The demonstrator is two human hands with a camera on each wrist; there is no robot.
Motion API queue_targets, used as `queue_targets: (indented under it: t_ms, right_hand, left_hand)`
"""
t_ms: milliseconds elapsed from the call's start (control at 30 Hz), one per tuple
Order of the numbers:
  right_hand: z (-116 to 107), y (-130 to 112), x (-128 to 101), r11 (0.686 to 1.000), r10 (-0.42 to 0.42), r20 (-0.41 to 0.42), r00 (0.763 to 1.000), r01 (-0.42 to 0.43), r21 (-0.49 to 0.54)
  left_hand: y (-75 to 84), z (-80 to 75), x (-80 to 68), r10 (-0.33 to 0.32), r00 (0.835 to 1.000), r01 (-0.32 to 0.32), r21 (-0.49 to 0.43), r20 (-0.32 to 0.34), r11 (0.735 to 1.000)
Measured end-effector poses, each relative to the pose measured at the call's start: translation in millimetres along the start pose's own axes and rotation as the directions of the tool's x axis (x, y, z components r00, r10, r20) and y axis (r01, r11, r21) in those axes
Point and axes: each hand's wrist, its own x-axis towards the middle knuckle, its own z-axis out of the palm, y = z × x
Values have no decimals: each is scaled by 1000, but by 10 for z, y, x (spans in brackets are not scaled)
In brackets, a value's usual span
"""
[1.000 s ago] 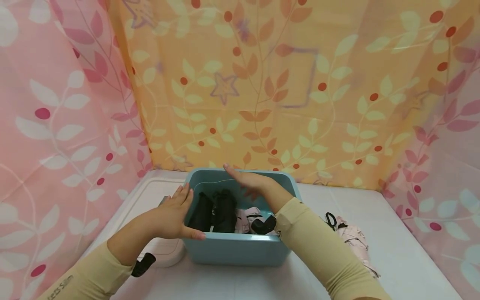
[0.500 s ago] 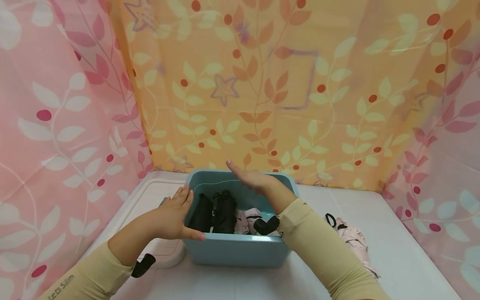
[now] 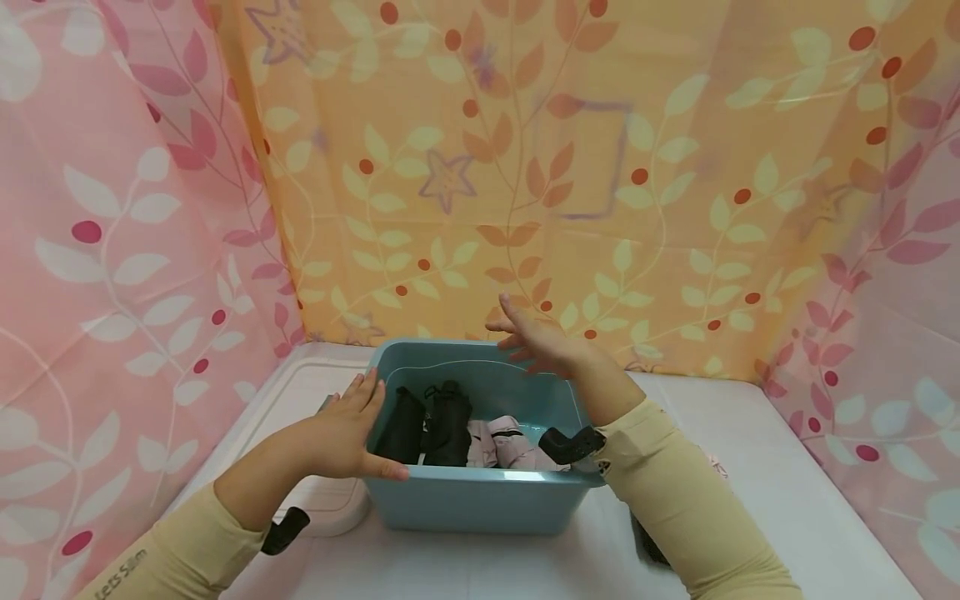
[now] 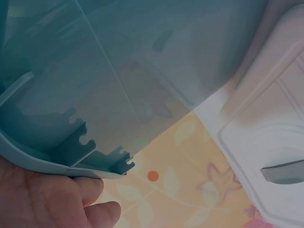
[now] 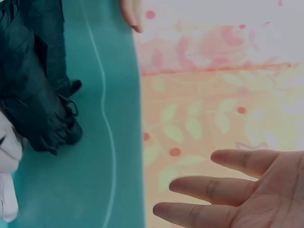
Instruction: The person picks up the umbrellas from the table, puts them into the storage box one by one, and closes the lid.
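A blue-grey plastic bin holds two black bundles with drawn-in ends and loops, one of them a rolled black bundle. Beside these lies a folded pink cloth bundle. My left hand rests along the bin's left rim, fingers straight and thumb over the front corner. The left wrist view shows that hand against the rim's outer edge. Over the bin's back right part, my right hand hovers with spread fingers and holds nothing. In the right wrist view its fingers point toward the bin wall.
A white lid with a grey latch lies left of the bin. Right of it, a pink bundle is mostly hidden behind my sleeve, and a dark thing shows under my forearm. Patterned curtains enclose the white table.
My right hand has moved right and up from over the bin's middle, its fingers spreading. The forearm now covers most of the pink bundle on the table. My left hand stays put.
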Motion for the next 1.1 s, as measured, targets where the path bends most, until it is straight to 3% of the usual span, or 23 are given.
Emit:
queue_targets:
  t_ms: [167,367,633,800,867,1100]
  right_hand:
    - [-166,23,-214,998,-60,-34,998,59,-22]
    - [-405,157,-486,992,-122,-169,978,117,-42]
    - [-690,453,-804,981,-193,-375,907,172,-87]
    - [-842,657,-1015,983,-182,-471,863,156,-94]
    - [-882,749,-1093,986,-164,-484,860,128,-106]
    - [-936,1154,-1263,993,-45,-467,883,-10,-115]
  left_hand:
    - [10,-10,-2,9,1000,-9,5,1,1000]
    - [37,-19,8,13,1000,-13,2,2,1000]
    - [-41,44,20,1,1000,-1,16,-4,1000]
    - [-40,25,7,1,1000,-1,2,-4,1000]
    - [-33,17,5,1,1000,-1,-2,-2,1000]
    - [-17,4,7,22,1000,-22,-9,-6,1000]
